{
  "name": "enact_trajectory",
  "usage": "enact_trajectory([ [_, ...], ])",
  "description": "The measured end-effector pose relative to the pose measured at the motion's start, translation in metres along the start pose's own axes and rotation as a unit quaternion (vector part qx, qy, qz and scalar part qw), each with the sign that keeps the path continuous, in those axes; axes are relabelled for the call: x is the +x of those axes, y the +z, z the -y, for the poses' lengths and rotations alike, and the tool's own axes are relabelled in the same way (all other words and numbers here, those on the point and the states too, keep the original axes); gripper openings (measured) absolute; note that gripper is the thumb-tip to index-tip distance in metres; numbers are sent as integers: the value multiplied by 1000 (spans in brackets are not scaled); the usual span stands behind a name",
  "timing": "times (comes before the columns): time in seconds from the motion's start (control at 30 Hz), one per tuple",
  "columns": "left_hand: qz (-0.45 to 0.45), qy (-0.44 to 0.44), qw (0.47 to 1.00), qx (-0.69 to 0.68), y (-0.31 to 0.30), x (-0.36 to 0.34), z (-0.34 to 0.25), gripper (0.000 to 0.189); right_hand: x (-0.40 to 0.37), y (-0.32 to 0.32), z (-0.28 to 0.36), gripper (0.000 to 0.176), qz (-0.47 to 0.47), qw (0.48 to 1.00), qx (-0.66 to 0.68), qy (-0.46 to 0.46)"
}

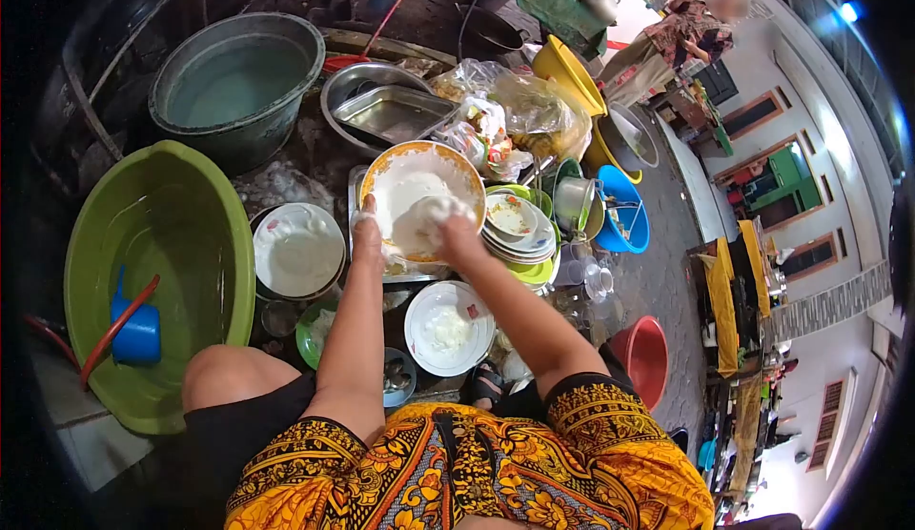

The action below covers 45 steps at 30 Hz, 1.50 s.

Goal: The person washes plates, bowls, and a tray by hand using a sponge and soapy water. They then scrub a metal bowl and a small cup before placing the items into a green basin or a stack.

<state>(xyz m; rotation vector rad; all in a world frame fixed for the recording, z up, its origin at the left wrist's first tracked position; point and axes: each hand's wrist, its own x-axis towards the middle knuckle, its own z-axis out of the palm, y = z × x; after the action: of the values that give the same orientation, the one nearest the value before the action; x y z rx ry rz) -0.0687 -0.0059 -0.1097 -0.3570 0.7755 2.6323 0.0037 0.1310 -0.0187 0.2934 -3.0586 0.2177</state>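
While I squat over the dishes, plate: one orange-rimmed plate [419, 182], tilted up facing me, straight ahead between both hands.
Left hand [367, 234]: fingers gripping the plate's left rim.
Right hand [456, 236]: fingers closed on one soapy wad [431, 211], pressed to the plate's face, nearer its middle.
Stack [519, 234]: one pile just right of the plate; dishes in it too close to count.
Basin [162, 244]: one, green, well left.

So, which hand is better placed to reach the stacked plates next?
Probably the right hand: it lies beside the stacked plates, though it is foamy. The left hand grips the orange-rimmed plate on its other side.
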Motion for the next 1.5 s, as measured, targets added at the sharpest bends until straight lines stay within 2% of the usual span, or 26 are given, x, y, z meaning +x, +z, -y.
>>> enact_trajectory([
  [0.03,-1,-34,999,-35,11,-13,-8,47,4,11,12,29,45,998,24,26],
  [0.07,-19,-42,999,2,7,-18,-8,48,3,12,33,26,47,997,56,3],
  [0.1,-24,-49,998,37,5,-20,-8,50,7,25,44,21,85,994,50,44],
  [0.13,37,-84,996,-22,5,-26,-9,51,4,24,56,19,44,993,97,47],
  [0.23,0,-107,994,34,-18,-1,0,57,-2,24,42,19,126,985,105,-55],
  [0.3,35,-50,997,-52,-27,5,5,56,-11,-12,45,29,157,980,108,-57],
  [0.4,30,-54,998,8,-10,-5,-3,55,-9,-22,41,31,187,974,124,-37],
  [0.47,3,-66,996,52,10,-15,3,54,-3,-10,47,31,52,977,206,13],
  [0.5,-27,-79,992,92,15,-18,5,53,-1,-8,50,31,52,977,206,12],
  [0.53,25,-102,994,-12,7,-9,15,49,3,-6,53,33,-31,971,238,6],
  [0.57,23,-100,995,-12,-3,-1,21,49,5,-5,55,36,-113,956,270,0],
  [0.63,-23,-56,998,34,0,-9,16,47,-2,2,51,39,-87,958,273,23],
  [0.7,3,-58,996,68,-4,-22,-3,48,-19,-3,43,39,66,958,278,-34],
  [0.77,51,-77,996,0,4,-39,-17,49,-33,-4,32,36,119,964,238,0],
  [0.87,12,-70,997,39,-14,3,8,52,-27,-26,6,42,62,987,145,-5],
  [0.9,-27,-82,994,69,19,-28,-13,52,-23,-11,-12,30,59,994,9,96],
  [0.93,-41,-41,991,123,6,-6,6,53,-11,-12,-18,31,117,972,-27,203],
  [1.0,-49,-8,978,202,-12,4,27,54,-2,24,-41,18,-45,987,-67,136],
  [1.07,-41,15,973,225,9,-6,32,52,11,55,-42,27,-39,993,-60,99],
  [1.17,-90,30,962,255,-11,15,50,55,5,28,31,42,39,994,-29,95],
  [1.23,-132,31,932,337,1,-8,16,58,-15,18,46,63,6,979,200,39],
  [1.3,-159,-17,955,250,-31,20,26,62,-31,41,9,39,114,981,140,68],
  [1.33,-138,-15,960,245,-33,24,19,62,-30,28,8,22,136,977,52,155],
  [1.37,-120,-18,963,242,-40,16,20,63,-28,17,1,18,140,974,-2,180],
  [1.43,-120,-37,952,280,-35,18,21,62,-12,16,-24,21,16,986,-82,146],
  [1.5,-96,38,959,264,-27,26,37,62,10,30,-40,19,-78,985,-44,149],
])
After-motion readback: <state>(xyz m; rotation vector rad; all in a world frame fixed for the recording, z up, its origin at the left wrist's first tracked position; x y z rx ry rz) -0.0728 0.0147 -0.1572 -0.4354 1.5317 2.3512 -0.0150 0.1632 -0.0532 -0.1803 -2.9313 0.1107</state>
